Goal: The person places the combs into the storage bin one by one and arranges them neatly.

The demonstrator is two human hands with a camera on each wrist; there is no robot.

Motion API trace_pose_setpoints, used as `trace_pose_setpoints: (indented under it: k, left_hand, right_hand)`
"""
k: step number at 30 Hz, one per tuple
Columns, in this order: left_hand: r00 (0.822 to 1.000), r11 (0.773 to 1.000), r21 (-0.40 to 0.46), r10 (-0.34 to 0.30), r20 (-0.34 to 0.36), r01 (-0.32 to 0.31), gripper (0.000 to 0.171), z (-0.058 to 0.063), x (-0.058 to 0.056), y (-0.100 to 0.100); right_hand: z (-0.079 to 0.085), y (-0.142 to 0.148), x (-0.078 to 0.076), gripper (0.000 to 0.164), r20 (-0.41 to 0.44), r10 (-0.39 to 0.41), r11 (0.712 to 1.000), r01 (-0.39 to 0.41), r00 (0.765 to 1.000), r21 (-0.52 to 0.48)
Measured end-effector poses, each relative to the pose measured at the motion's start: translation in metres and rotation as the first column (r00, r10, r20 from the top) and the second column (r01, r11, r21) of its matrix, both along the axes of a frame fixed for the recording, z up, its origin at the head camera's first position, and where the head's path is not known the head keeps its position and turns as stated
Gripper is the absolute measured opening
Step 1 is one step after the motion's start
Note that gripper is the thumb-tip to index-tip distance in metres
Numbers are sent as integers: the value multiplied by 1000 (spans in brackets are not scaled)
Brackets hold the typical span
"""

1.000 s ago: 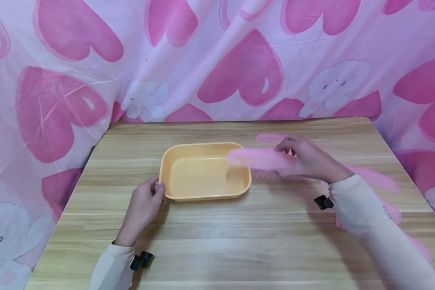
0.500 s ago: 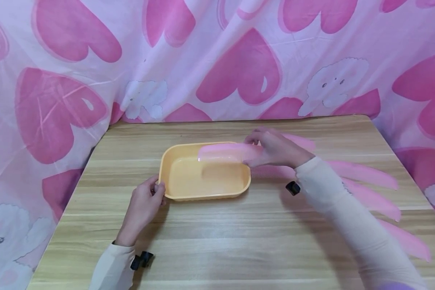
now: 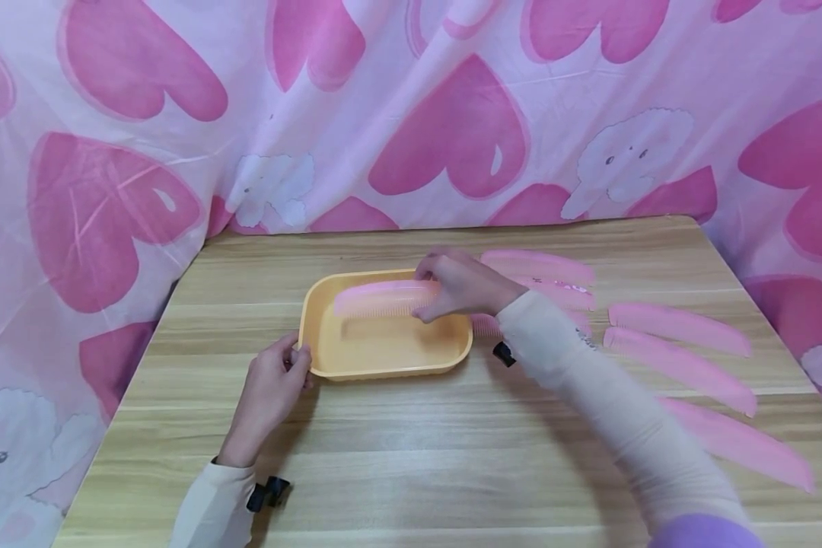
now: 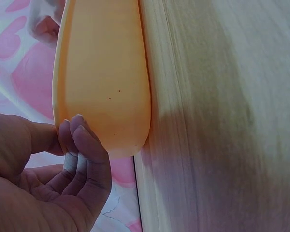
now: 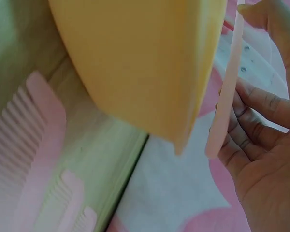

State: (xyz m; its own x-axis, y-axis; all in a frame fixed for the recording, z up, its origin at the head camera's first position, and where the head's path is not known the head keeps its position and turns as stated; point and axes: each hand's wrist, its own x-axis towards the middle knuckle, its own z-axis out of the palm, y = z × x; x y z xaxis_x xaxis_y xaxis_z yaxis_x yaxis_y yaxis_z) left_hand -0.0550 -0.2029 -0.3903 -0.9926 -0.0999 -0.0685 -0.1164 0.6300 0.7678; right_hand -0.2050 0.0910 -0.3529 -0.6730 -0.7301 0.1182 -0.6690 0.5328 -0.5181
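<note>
A yellow rectangular tray [image 3: 383, 373] with rounded corners sits on the wooden table. My left hand [image 3: 274, 384] pinches its left rim between thumb and fingers, as the left wrist view also shows with the tray's end [image 4: 104, 111]. Over the tray's right part, my right hand [image 3: 462, 285] holds a pink comb [image 3: 377, 298] by one end, its teeth toward me. In the right wrist view the held comb [image 5: 227, 96] is seen edge-on, between thumb and fingers, beside the tray wall [image 5: 135, 63]. Whether the comb touches the tray floor I cannot tell.
Right of the tray lie several more pink combs, among them one at the back [image 3: 537, 264] and one near the right edge [image 3: 736, 441]. My right forearm partly covers some of them. A pink heart-patterned cloth [image 3: 452, 129] hangs behind the table.
My right hand has carried the comb leftward from the tray's right rim to over its inside. My left hand has stayed on the left rim.
</note>
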Motion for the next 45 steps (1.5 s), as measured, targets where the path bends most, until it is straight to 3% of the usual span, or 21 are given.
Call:
trace_pose_setpoints:
  k: [7,15,23,35,40,45]
  left_hand:
    - [1000,1000,-4,3,-1,-3,30,1,-1,1]
    - [1000,1000,7,16,20,-16,34,0,-1,2]
    - [1000,1000,13,13,23,-13,35,1,-1,2]
    - [1000,1000,23,5,20,-6,35,1,0,1]
    - [1000,1000,25,2,26,-3,35,1,0,0]
    - [1000,1000,22,3,31,-3,34,1,0,1]
  right_hand:
    - [-12,-20,3,54,17,-30,997,29,999,65]
    - [-25,-32,5,52,12,-5,990,3,1000,142]
    - [-32,-39,6,48,-45,0,980,9,999,198]
    - [-42,-44,9,49,66,-28,970,11,997,244]
    - [-45,-44,10,38,70,-27,960,6,997,281]
    - [-46,-44,10,37,54,-17,959,1,998,284]
